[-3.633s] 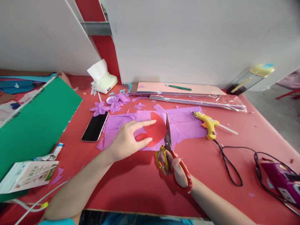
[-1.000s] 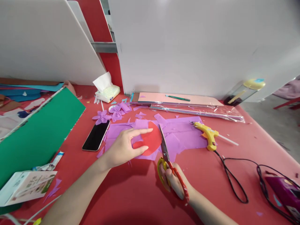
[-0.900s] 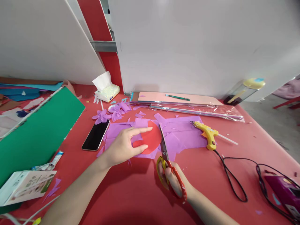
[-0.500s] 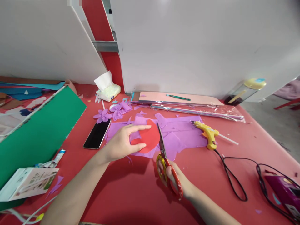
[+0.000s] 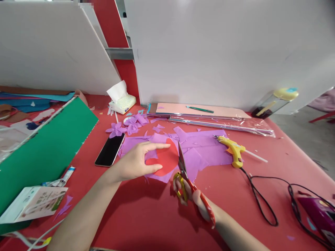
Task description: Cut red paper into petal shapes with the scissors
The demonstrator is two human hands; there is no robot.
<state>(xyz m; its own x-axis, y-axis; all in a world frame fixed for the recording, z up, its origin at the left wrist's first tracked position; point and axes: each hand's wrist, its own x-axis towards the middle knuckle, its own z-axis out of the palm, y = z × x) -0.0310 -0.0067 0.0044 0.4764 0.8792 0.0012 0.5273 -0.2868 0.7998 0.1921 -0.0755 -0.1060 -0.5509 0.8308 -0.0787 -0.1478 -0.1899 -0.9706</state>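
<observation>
My left hand (image 5: 136, 160) grips a rounded red paper piece (image 5: 169, 158), its thumb and a finger lying across the front and the other fingers hidden behind. A purple sheet (image 5: 163, 177) shows just below and behind the red piece; whether it is held too, I cannot tell. In my right hand (image 5: 200, 204) is a pair of scissors (image 5: 183, 165) with one red and one yellow handle. The handles are spread apart, and the blades point up and away, right at the red piece's right edge.
Purple sheets (image 5: 211, 148) and purple paper flowers (image 5: 116, 130) lie behind my hands. A black phone (image 5: 110, 150) is on the left, near a green board (image 5: 52, 139). To the right are a yellow glue gun (image 5: 235, 150) and its cord (image 5: 258, 200). A tissue pack (image 5: 123, 104) stands farther back.
The scissor handles have spread wider, and my right hand has shifted a little right and down. The red piece has dropped and tilted slightly in my left hand.
</observation>
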